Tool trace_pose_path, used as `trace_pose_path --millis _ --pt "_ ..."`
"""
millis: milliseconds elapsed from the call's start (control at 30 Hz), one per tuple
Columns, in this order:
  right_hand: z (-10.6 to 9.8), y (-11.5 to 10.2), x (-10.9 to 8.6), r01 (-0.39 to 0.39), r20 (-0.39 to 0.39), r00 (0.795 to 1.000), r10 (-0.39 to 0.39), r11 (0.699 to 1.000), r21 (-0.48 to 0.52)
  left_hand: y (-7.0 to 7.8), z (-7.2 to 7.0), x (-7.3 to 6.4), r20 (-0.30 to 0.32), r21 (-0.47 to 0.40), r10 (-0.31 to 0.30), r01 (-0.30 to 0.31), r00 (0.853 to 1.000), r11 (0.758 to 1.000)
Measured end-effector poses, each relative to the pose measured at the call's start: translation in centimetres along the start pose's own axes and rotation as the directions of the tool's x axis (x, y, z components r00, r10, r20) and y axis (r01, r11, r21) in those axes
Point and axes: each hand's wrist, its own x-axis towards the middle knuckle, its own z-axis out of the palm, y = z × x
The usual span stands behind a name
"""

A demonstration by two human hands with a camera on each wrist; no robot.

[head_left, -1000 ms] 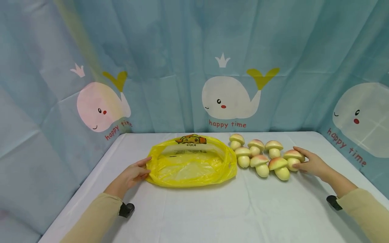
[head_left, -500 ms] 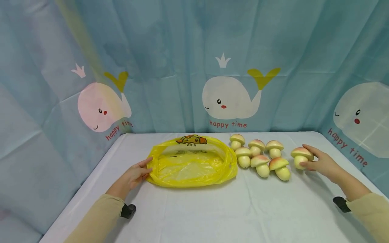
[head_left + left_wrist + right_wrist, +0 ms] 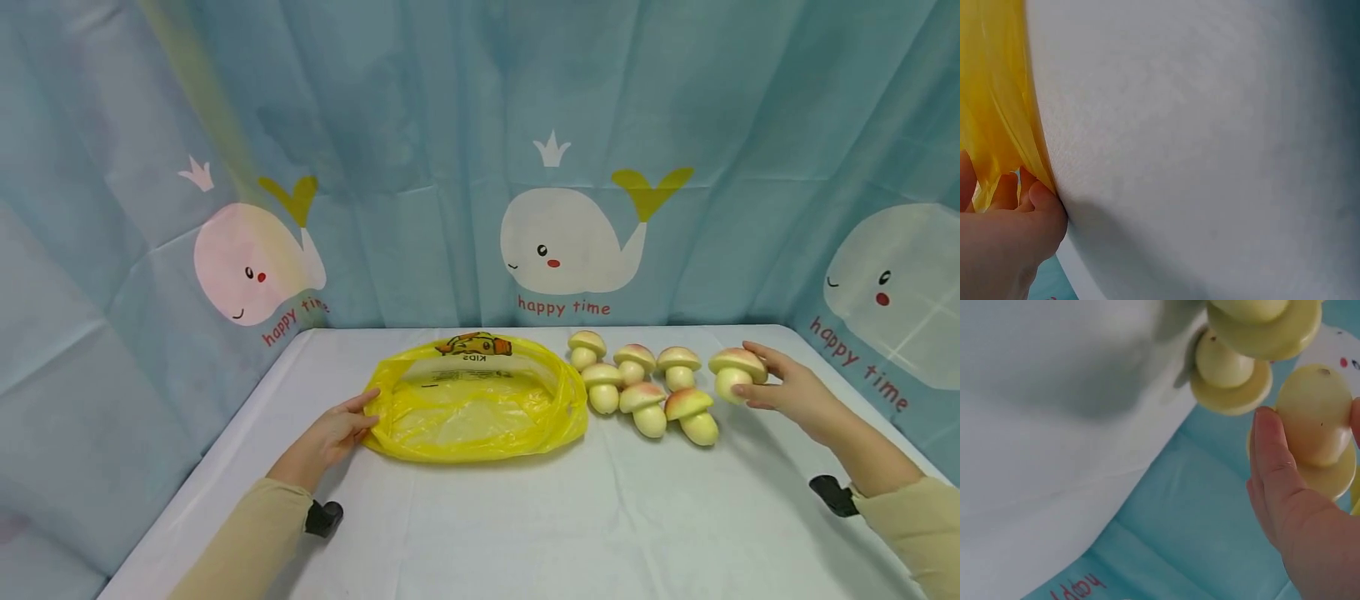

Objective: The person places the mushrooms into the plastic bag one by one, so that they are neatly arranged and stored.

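Note:
A toy mushroom (image 3: 733, 385) with a pinkish cap and pale stem is held up by my right hand (image 3: 798, 400), fingers and thumb on either side of it. In the right wrist view the mushroom's stem (image 3: 1316, 412) sits between the thumb and fingers. My left hand (image 3: 330, 435) grips the left rim of a yellow plastic bag (image 3: 472, 450) lying with its mouth spread open. The left wrist view shows the fingers at the edge of the yellow plastic (image 3: 1000, 94). Several more mushrooms (image 3: 642, 410) stand or lie in a cluster right of the bag.
A white cloth (image 3: 525, 533) covers the table. Behind it hangs a light blue curtain (image 3: 405, 167) printed with whales, which also lines the left and right sides. A dark wrist camera (image 3: 834, 496) hangs below each forearm.
My right hand has lifted one mushroom up and away from the cluster, first to the right, then higher and slightly back left. My left hand stays at the bag's rim.

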Motion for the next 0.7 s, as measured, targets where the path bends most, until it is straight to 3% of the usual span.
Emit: trace_pose_path --millis 300,700 --pt "1.4 -2.9 0.3 0.048 0.001 0.999 -0.048 0.999 0.009 0.2 0.1 -0.1 -0.005 -0.007 -0.008 0.008 1.0 1.0" --pt "3.0 -6.0 0.6 0.074 0.017 0.997 -0.076 0.992 0.1 -0.2 0.2 0.2 -0.02 0.004 0.007 -0.007 1.0 1.0"
